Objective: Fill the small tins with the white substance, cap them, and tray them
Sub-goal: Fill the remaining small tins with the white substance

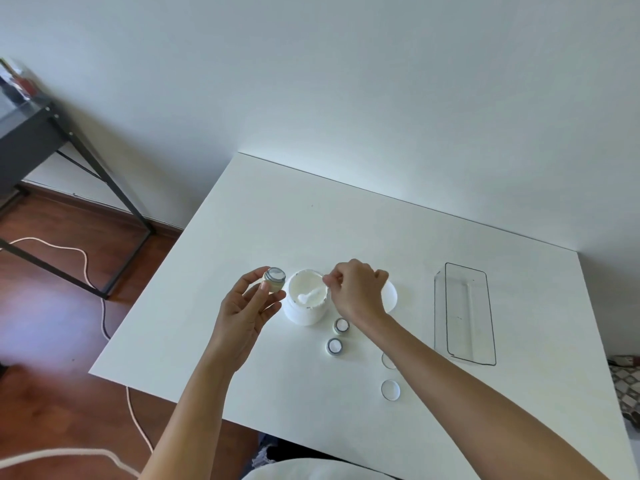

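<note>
Fingers and thumb of the left hand point(247, 306) curl around a small tin point(274, 279), holding it raised just left of the big white jar point(304, 306), its open mouth tipped up toward the camera. The right hand point(358, 289) pinches the handle of a small white spoon point(320, 289) between curled fingers, the spoon's bowl down inside the jar in the white substance point(310, 295). The jar stands open on the white table point(263, 216), and a white round lid point(390, 295) lies just behind the right hand, mostly hidden by it. Two more small tins sit uncapped on the table just in front of the jar: one tin point(341, 325) close under the right wrist, the other tin point(334, 346) a little nearer the person. Two clear round caps lie apart from them toward the right: one cap point(390, 389) in plain view, the second cap point(387, 360) partly covered by the right forearm. A clear rectangular tray point(465, 313) stands well to the right of the jar, with no tins in it. Beyond the table's left edge the wooden floor point(52, 393) shows, with a pale cable point(83, 258) trailing across it and a dark metal-framed desk point(31, 140) against the wall.
</note>
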